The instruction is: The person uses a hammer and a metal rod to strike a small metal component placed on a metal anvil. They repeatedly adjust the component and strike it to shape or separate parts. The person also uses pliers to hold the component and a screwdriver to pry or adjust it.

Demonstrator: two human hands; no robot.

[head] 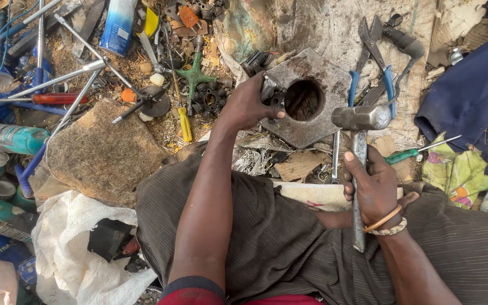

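Both hands work: our left hand (249,104) pins a small dark part (274,96) on the holed steel plate (312,99), our right hand (375,186) grips the hammer (360,121), so short, square blows seem wisest.

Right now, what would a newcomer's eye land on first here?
At centre, the left hand steadies a small dark part on a hexagonal steel plate with a round hole. Just right, the right hand grips a steel hammer, its head beside the plate. Tools litter the ground upper left.
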